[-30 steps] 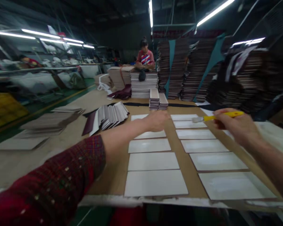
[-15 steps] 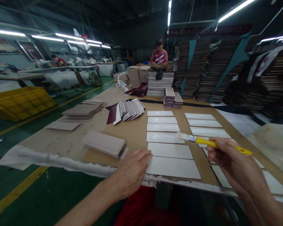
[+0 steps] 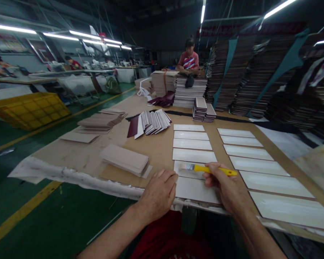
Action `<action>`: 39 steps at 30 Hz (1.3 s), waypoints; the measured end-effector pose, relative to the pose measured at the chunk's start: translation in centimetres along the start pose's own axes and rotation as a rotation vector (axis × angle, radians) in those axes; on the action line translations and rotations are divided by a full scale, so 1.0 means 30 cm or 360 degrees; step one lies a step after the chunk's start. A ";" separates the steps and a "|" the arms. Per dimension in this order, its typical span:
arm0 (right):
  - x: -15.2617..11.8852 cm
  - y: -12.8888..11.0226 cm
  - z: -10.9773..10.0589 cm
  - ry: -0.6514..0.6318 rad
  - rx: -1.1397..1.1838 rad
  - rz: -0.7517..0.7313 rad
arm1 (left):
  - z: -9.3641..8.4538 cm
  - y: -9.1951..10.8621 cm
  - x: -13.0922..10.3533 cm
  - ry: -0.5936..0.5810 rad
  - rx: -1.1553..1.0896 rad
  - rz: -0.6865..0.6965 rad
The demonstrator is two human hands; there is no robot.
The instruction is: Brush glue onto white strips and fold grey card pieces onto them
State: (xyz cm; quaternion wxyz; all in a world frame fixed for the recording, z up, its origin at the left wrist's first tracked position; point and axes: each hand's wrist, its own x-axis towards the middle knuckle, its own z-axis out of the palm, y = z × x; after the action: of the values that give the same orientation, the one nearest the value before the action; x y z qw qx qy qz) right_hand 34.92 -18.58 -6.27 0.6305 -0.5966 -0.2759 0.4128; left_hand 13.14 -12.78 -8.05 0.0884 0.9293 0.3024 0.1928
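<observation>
My right hand [image 3: 226, 183] grips the yellow handle of a paintbrush [image 3: 214, 169]. The bristles, whitish at the tip, touch the left part of a white card panel [image 3: 197, 174], the second from the front in its column. My left hand [image 3: 160, 190] lies at the left ends of the two nearest panels, its fingers slightly bent and touching the edge; the thumb is hidden. The front panel [image 3: 194, 190] looks matt. Farther panels, such as this one [image 3: 194, 155], carry a wet-looking sheen. A second column of shiny white panels [image 3: 275, 183] lies on the right.
Stacked grey-beige cards [image 3: 124, 158] lie left of my left hand. Fanned white and maroon pieces [image 3: 153, 122] lie farther back on the brown-covered table [image 3: 162, 151]. Tall board stacks [image 3: 190, 91] stand behind, with a person [image 3: 189, 61] beyond. A yellow bin [image 3: 29, 111] stands on the floor.
The paintbrush in my right hand has moved left and nearer, from the third panel from the front to the left part of the second. My left hand stays by the panels' left edge.
</observation>
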 end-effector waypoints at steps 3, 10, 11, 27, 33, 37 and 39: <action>0.007 0.008 0.019 -0.0038 -0.0044 0.0000 | 0.011 -0.005 -0.004 0.0082 -0.0076 0.0012; 0.019 0.021 0.026 -0.0066 -0.0251 0.0012 | 0.016 -0.013 -0.012 0.0126 -0.0142 -0.0016; 0.021 0.019 0.021 -0.0065 -0.0282 0.0013 | 0.016 -0.014 -0.012 0.0128 -0.0147 -0.0016; 0.003 -0.102 -0.209 0.0228 -0.0680 0.0005 | 0.029 -0.027 -0.013 0.0215 -0.0173 0.0072; 0.003 -0.116 -0.281 0.0342 -0.0698 -0.0039 | 0.030 -0.033 -0.014 0.0222 -0.0159 0.0077; 0.007 -0.128 -0.307 0.0395 -0.0785 -0.0072 | 0.034 -0.038 -0.013 0.0222 -0.0175 0.0079; 0.006 -0.136 -0.313 0.0408 -0.0822 -0.0069 | 0.035 -0.039 -0.013 0.0226 -0.0173 0.0079</action>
State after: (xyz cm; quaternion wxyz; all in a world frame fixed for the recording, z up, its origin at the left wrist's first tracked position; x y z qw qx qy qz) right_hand 43.68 -23.15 -3.58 0.4961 -0.7787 -0.3027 0.2364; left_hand 12.66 -12.12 -9.45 0.1123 0.9143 0.2738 0.2766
